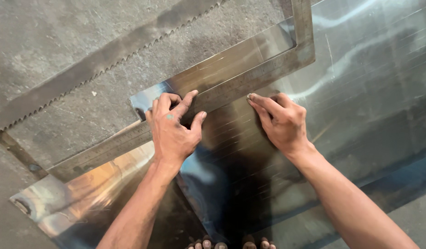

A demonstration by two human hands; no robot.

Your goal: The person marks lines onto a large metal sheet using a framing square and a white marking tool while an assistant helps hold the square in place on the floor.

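A large shiny metal sheet (360,92) lies flat on the floor. A steel framing square (249,78) rests on it, its long arm running from lower left to upper right and its short arm going up at the top right. My left hand (173,127) presses down on the long arm with fingers spread. My right hand (279,121) lies on the sheet just below the arm, its fingertips pinched at the arm's edge as if on something thin; I cannot make out what it holds.
A long toothed saw blade (107,57) lies diagonally on the concrete floor (47,32) above the sheet. The sheet's cut corners (24,205) show at lower left. My toes (231,243) are at the bottom edge.
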